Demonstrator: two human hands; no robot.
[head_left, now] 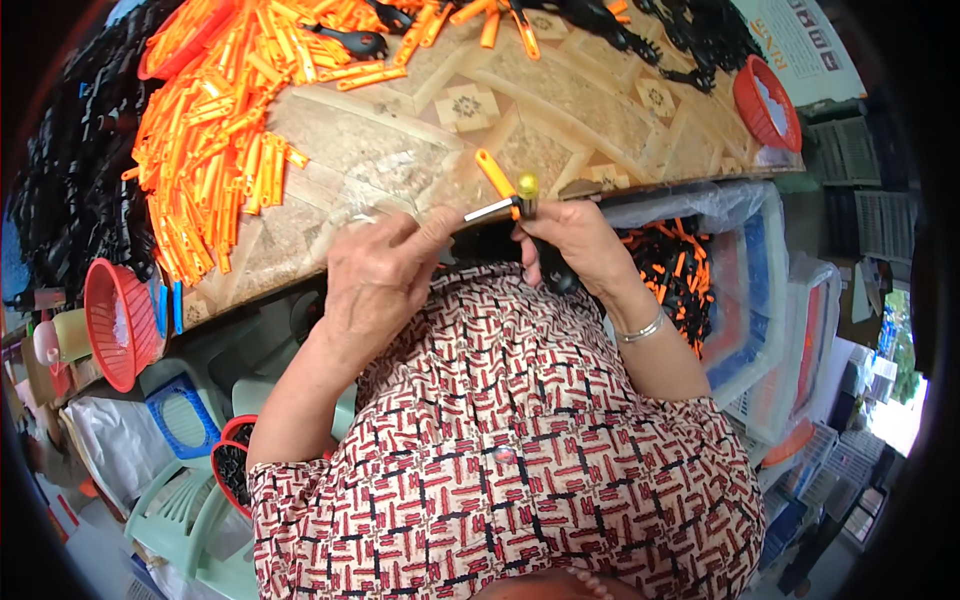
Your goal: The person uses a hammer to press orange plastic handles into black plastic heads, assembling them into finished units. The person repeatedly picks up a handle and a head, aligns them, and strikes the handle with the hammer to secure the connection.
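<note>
My right hand (575, 235), at the table's near edge, is closed around a black kitchen utensil (562, 283) with an orange handle (495, 173). Its rounded dark head shows below my palm, and the handle points up and away to the left. By the same fingers is what looks like a screwdriver, with a clear yellow handle end (527, 184) and a bright metal shaft (488, 210). The shaft's tip reaches toward my left hand (385, 262), whose fingers are bent together with the index forward. Whether anything small lies in its fingertips is hidden.
Loose orange handles (215, 130) are heaped at the table's left, with black utensils (355, 42) at the back. Red baskets (120, 325) (768, 105) sit at both ends. A plastic-lined bin (740, 290) of orange-and-black pieces stands beside my right arm; a green chair (190, 510) is lower left.
</note>
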